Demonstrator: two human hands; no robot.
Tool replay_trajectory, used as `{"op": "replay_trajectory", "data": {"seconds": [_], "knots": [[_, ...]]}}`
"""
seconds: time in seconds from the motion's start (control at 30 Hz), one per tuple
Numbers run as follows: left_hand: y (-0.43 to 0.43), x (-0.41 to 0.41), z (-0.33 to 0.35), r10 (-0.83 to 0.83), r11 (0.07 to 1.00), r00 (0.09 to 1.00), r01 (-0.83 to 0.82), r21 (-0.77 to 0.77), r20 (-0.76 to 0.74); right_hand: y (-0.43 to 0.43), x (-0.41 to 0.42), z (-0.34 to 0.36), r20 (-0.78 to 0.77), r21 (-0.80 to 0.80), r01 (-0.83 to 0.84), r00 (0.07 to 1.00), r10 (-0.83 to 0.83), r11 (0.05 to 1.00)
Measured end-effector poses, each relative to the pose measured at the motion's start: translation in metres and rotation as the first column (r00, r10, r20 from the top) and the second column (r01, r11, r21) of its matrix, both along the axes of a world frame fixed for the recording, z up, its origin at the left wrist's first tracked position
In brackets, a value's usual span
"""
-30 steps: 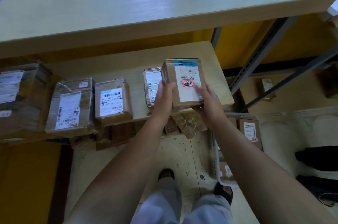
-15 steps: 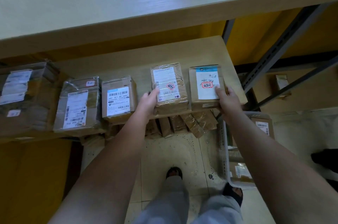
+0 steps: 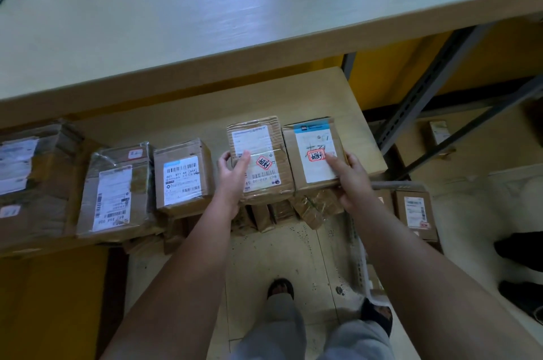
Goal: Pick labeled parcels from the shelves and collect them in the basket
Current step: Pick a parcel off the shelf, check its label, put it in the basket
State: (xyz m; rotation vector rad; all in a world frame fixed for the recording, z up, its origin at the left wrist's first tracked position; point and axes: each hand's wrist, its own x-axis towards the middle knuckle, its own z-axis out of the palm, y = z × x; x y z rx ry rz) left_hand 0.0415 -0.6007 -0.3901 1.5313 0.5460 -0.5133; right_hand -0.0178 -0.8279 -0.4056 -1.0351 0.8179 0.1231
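Top shelf (image 3: pixel 205 6) filled the upper view. The middle shelf (image 3: pixel 205 112) carried a row of parcels along its front edge. White basket (image 3: pixel 360 256) sat on the floor at lower right w/ a labeled parcel (image 3: pixel 414 212) in it. Left hand (image 3: pixel 232 180) gripped the taped parcel (image 3: pixel 258 159) on the middle shelf — thumb on top, fingers round its left side. Right hand (image 3: pixel 349 180) gripped the blue-strip parcel (image 3: pixel 314 151) just beside it — thumb on the label.

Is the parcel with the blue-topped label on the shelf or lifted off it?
On the shelf: the parcel lies flat, label up, at its right end, right hand gripping its corner.
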Motion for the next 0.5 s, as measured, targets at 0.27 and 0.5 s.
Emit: {"op": "replay_trajectory", "data": {"seconds": [0.27,0.5], "knots": [[-0.011,-0.05,0.024,0.08,0.996,0.995,-0.082,0.028,0.055,-0.018,-0.036,0.026,0.091,0.003,-0.008,0.996,0.008,1.0],[-0.052,-0.113,0.039,0.198,0.978,0.979,-0.201,0.049,0.055,-0.082,-0.091,0.042,0.076,0.067,-0.028,0.997,0.023,0.997]]}}
